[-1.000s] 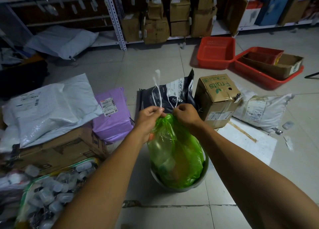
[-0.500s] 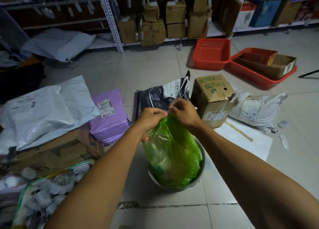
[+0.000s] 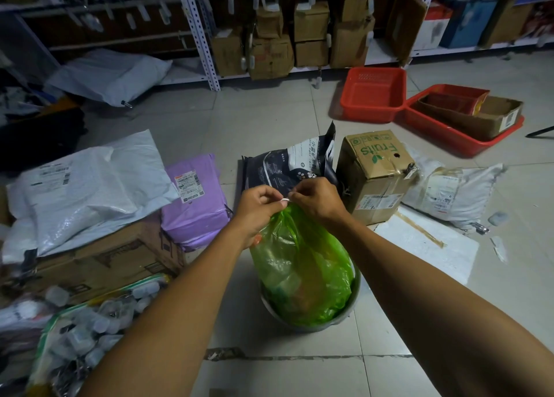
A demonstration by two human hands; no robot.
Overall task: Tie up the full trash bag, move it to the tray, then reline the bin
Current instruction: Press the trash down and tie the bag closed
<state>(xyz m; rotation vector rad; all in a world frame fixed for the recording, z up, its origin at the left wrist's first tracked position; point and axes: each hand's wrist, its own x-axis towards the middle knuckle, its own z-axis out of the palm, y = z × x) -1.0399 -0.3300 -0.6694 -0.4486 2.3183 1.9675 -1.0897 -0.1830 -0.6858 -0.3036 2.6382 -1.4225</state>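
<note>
I see the green trash bag (image 3: 302, 271) standing upright in the grey bin (image 3: 344, 318), long axis vertical, gathered neck pointing toward 12 o'clock. My left hand (image 3: 257, 206) and right hand (image 3: 317, 199) both pinch a white tie (image 3: 284, 200) at that neck. The empty red tray (image 3: 373, 95) sits on the floor at 1 o'clock.

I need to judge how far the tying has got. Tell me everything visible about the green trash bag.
The green trash bag is thin, translucent, crinkled plastic, bulging with dim contents. It stands upright, its bottom inside the grey bin. Its neck is gathered to a point, pinched by the left hand and right hand, with a white tie between the fingertips.
</note>
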